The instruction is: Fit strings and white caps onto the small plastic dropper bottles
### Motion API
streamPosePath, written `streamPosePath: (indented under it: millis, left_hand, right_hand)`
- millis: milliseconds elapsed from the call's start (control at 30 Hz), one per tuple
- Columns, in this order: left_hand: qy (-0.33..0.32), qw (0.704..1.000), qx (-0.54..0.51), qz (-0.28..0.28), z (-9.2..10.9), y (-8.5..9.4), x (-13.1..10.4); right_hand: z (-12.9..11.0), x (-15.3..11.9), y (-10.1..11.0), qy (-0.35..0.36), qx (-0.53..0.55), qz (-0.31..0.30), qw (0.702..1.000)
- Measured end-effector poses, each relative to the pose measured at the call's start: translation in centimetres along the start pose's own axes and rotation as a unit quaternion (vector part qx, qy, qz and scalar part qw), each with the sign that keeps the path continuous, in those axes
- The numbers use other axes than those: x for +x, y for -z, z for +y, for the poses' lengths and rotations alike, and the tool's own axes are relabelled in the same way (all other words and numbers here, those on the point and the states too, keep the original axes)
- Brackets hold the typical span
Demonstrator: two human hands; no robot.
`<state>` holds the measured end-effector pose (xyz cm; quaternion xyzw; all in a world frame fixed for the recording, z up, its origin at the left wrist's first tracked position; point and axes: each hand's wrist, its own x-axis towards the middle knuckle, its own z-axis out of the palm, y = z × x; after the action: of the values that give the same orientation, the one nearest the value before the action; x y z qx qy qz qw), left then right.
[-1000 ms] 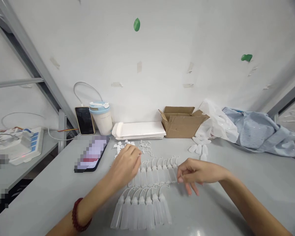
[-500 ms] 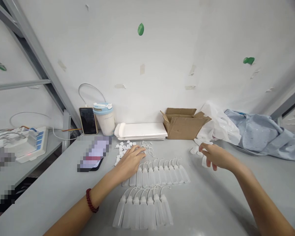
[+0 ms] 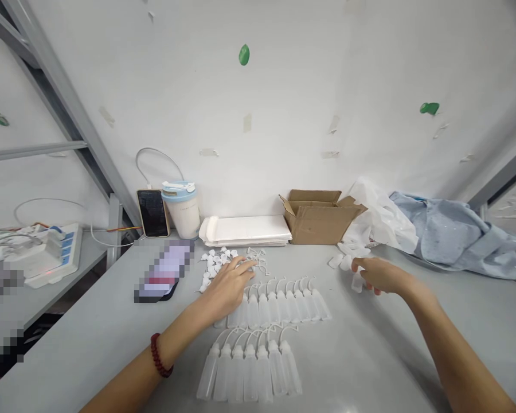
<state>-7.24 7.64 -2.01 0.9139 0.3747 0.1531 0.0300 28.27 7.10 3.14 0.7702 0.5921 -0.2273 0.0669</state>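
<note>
My left hand (image 3: 229, 291) rests palm down with its fingers spread, beside a loose group of white curved-tube nozzles (image 3: 260, 264). Small white caps (image 3: 215, 259) lie just left of its fingers. Over at the right, my right hand (image 3: 377, 275) has its fingers curled round a small translucent bottle (image 3: 357, 282); part of the grip is hidden. More loose bottles (image 3: 336, 261) lie against it. Between the hands, a row of translucent bottles (image 3: 279, 310) with curved nozzles lies on the table. Nearer me is a second such row (image 3: 250, 373).
Behind stand a cardboard box (image 3: 322, 223), a stack of white boxes (image 3: 249, 230), a cup (image 3: 184, 212) and an upright phone (image 3: 153, 212). Another phone (image 3: 167, 272) lies left. A plastic bag (image 3: 380, 215) and blue cloth (image 3: 451, 235) are at the back right.
My right hand has lowered slightly, its fingers closing in on the small bottle. My left hand has hardly moved. The whole view has shifted a little.
</note>
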Motion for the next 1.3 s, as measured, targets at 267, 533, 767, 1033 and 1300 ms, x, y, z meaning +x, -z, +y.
streamPosePath:
  millis: [267,533,767,1033,1300]
  left_hand:
    - [0.003,1.000,-0.027,-0.009,0.1,0.0,0.1]
    - [0.011,0.999,-0.051,0.001,0.3,0.2,0.1]
    - [0.026,0.996,-0.078,0.042,0.3,0.3,0.1]
    - [0.080,0.978,-0.169,0.097,1.3,1.4,0.5]
    - [0.125,0.904,-0.390,0.123,2.9,2.7,0.6]
  right_hand:
    - [-0.7,-0.5,-0.3,0.031,-0.027,0.002,0.999]
    - [-1.0,-0.7,-0.7,0.089,-0.011,0.018,0.996]
    - [-1.6,-0.8,-1.1,0.114,0.002,0.080,0.990]
    - [-3.1,-0.9,-2.0,0.141,0.004,0.136,0.981]
    - [-5.1,-2.4,-2.9,0.284,0.090,0.211,0.931]
